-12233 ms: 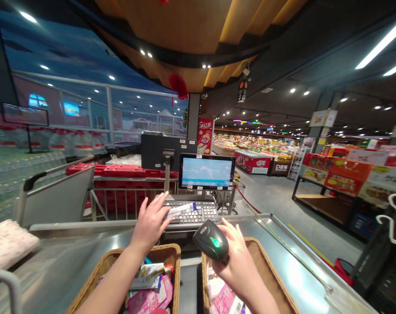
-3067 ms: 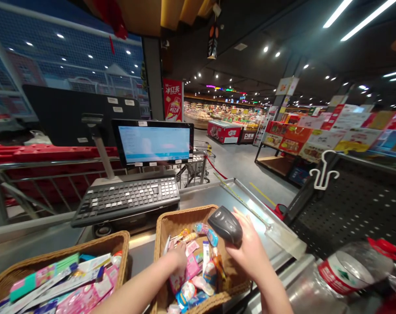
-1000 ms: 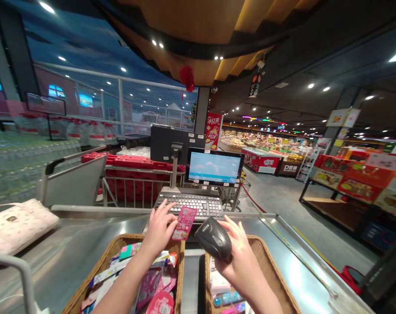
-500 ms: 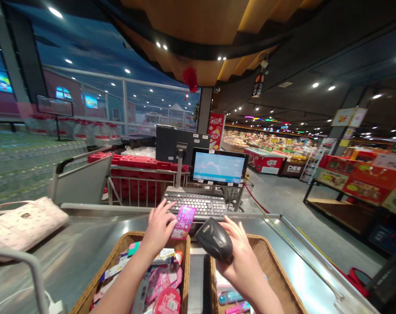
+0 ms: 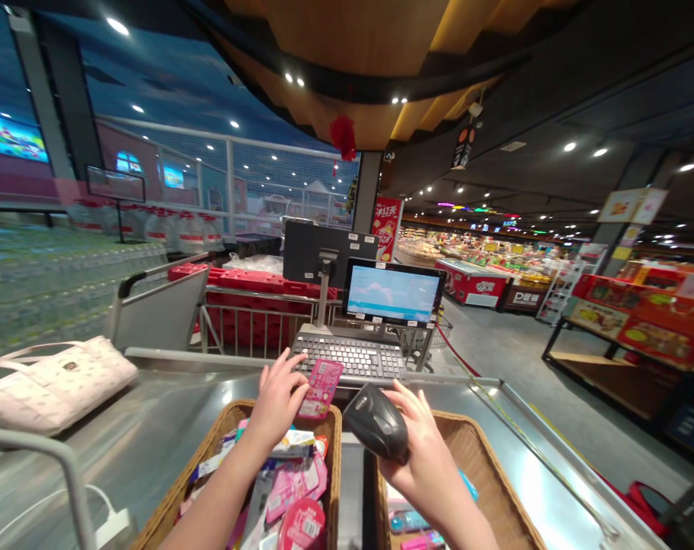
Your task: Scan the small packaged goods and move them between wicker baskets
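Note:
My left hand pinches a flat pink printed packet by its left edge, just in front of the keyboard. In my right hand is a black handheld barcode scanner, its head pointing left toward the packet, a small gap apart. Under my left forearm stands a wicker basket full of small packaged goods, among them a round pink-red tub. A second wicker basket under my right forearm holds a few items, including a blue one; my arm hides part of it.
A touchscreen monitor stands behind the keyboard, beside a second screen seen from its back. A pale handbag lies on the metal counter at left. A grey metal rail and white adapter are near front left.
The whole scene has shifted slightly right in view as the camera turned a little left. Both hands keep hold of the packet and scanner; the packet's sheen went from purple to pink.

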### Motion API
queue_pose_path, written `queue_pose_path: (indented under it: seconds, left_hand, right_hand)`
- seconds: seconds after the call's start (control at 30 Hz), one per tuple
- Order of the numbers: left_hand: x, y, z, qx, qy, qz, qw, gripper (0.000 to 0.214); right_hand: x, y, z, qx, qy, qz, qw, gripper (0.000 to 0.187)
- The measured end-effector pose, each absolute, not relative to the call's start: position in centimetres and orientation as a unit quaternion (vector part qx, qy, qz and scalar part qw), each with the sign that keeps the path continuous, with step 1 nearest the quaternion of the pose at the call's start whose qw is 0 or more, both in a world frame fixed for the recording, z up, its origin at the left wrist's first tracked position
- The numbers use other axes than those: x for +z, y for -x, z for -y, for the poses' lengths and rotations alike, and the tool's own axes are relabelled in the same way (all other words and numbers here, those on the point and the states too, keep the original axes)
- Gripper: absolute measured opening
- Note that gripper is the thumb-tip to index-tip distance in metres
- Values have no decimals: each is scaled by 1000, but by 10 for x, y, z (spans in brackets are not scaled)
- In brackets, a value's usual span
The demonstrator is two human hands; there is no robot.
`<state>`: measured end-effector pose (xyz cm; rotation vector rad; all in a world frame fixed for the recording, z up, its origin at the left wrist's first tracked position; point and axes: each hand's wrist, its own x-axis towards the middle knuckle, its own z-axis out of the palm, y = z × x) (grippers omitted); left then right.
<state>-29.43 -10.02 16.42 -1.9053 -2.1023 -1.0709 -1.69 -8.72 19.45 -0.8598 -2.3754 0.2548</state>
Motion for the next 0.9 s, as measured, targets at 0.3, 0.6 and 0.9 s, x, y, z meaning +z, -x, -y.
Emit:
queue_pose_path:
  seconds: [0.3,0.6,0.9]
  left_hand:
    - [150,309,115,-339,601,723,41,24]
    - [117,332,136,-298,556,776,3,24]
    - [98,355,160,-232,502,832,-51,25]
  right_hand:
    - [193,30,89,108,318,898,285,64]
    - [188,51,92,126,305,903,275,60]
    - [182,71,96,150,287,907,270,58]
